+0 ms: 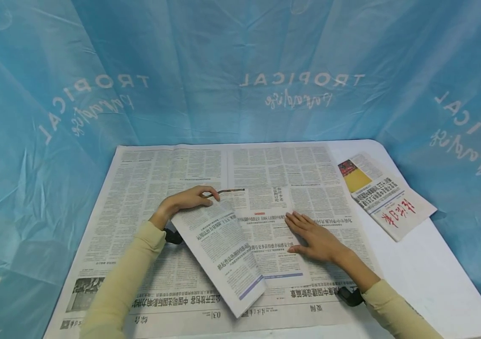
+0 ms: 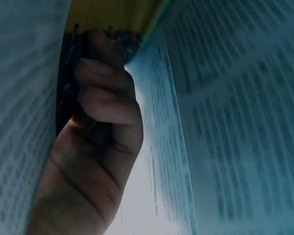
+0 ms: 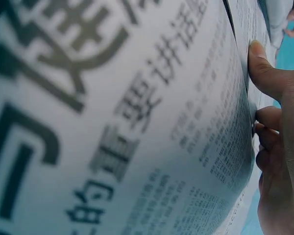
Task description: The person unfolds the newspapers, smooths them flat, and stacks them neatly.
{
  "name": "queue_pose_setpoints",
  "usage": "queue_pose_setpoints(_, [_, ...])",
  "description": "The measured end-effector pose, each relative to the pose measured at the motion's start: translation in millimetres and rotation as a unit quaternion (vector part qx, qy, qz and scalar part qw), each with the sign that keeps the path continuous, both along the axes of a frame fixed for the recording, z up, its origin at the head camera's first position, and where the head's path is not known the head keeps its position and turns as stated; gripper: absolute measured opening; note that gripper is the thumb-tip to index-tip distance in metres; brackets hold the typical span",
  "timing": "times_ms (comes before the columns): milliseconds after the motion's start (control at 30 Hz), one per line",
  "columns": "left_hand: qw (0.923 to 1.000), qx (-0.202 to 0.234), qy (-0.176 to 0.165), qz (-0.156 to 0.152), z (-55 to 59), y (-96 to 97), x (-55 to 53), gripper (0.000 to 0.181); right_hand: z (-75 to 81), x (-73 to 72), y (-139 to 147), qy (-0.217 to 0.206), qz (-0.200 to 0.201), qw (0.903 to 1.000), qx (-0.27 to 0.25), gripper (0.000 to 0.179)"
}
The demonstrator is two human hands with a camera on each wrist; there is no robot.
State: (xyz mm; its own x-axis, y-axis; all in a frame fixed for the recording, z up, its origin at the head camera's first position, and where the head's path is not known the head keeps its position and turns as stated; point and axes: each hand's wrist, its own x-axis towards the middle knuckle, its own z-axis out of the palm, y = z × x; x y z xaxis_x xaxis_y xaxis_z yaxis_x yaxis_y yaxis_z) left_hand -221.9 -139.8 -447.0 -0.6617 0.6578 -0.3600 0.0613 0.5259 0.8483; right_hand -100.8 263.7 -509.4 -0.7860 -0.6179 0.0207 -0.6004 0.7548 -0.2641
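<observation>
My left hand (image 1: pixel 191 197) pinches the upper corner of a folded newspaper page (image 1: pixel 223 254), which is lifted and slants toward the near edge. In the left wrist view, the left hand's curled fingers (image 2: pixel 110 107) are between printed sheets, with a yellow and dark printed patch at their tips. My right hand (image 1: pixel 318 240) lies spread, palm down, on a smaller newspaper piece (image 1: pixel 280 263) beside the lifted page. In the right wrist view, the right thumb (image 3: pixel 264 73) is at the edge of the paper.
A large newspaper sheet (image 1: pixel 139 235) is spread over the white table (image 1: pixel 418 282). Another folded newspaper (image 1: pixel 393 202) with red lettering and a yellow picture lies at the right. Blue curtains (image 1: pixel 240 94) with mirrored lettering hang around the table's far side and both sides.
</observation>
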Motion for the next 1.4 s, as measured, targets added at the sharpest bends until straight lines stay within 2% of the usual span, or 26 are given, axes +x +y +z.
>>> queue_pose_setpoints(200, [0.9998,-0.01,0.002,-0.016,3.5,-21.3,6.7,0.026,3.5,-1.7,3,-0.015,-0.002,0.9999,-0.004,0.085])
queue_pose_setpoints(300, [0.9998,-0.006,-0.005,-0.019,2.5,-34.0,7.2,0.029,4.4,-2.0,6,-0.019,0.001,0.9998,-0.002,0.084])
queue_pose_setpoints(500, [0.9997,-0.006,0.009,-0.021,-2.4,-56.3,4.9,0.034,3.8,1.7,14,-0.018,-0.001,0.9998,-0.007,0.083])
queue_pose_setpoints(667, [0.998,0.009,0.062,0.007,-9.4,-70.3,5.5,0.026,2.1,6.4,20,-0.019,-0.014,0.9996,-0.015,0.084])
queue_pose_setpoints(867, [0.9898,-0.005,0.139,0.03,-19.3,-76.5,9.3,0.02,3.3,9.6,28,-0.013,-0.022,0.9997,0.0,0.083])
queue_pose_setpoints(1133, [0.9732,-0.045,0.213,0.074,-25.4,-74.5,17.7,0.019,10.6,6.9,34,0.013,-0.018,0.9997,0.002,0.069])
queue_pose_setpoints(1267, [0.9636,-0.041,0.254,0.072,-26.1,-70.5,24.1,0.018,13.1,-0.3,36,0.03,-0.005,0.9994,-0.013,0.053])
queue_pose_setpoints(1400, [0.954,-0.042,0.289,0.067,-28.0,-66.7,29.8,0.019,11.8,-11.5,37,0.083,0.02,0.9963,-0.014,0.048])
